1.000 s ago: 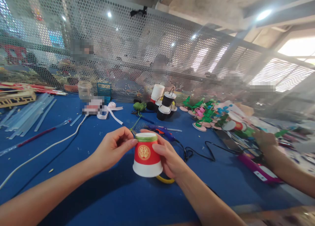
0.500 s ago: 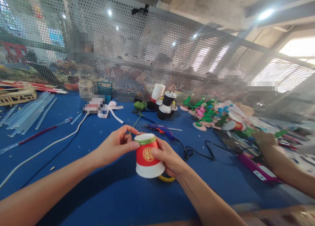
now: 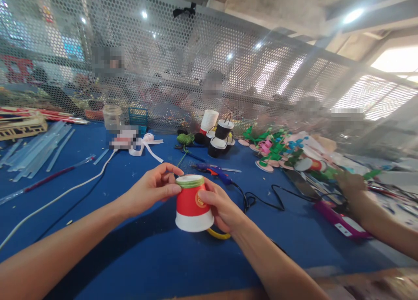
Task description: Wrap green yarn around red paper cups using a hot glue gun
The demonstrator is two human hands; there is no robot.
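Note:
Upside down over the blue table (image 3: 140, 256), a red and white paper cup (image 3: 192, 206) is gripped by my right hand (image 3: 222, 206), its thumb across a gold emblem. Green yarn (image 3: 190, 182) is wound round the cup's upper end. Close against that end, my left hand (image 3: 160, 187) pinches with thumb and forefinger, touching the cup's left side; the strand runs from its fingers back to a green yarn ball (image 3: 185, 139). Under my right hand part of a yellow ring (image 3: 218, 234) shows. Just behind the cup lies a blue glue gun (image 3: 217, 173).
Stacked white cups (image 3: 209, 120) and small black buckets (image 3: 218, 146) stand at the back. Clear glue sticks (image 3: 41, 150) lie left. Craft flowers (image 3: 271, 150), a purple power strip (image 3: 342, 221) and another person's hand (image 3: 352, 187) are at right. A perforated screen (image 3: 156, 65) rises behind.
The cup has turned in my right hand, so its gold emblem has shifted right, partly under my thumb. Both hands and cup sit slightly further left and higher.

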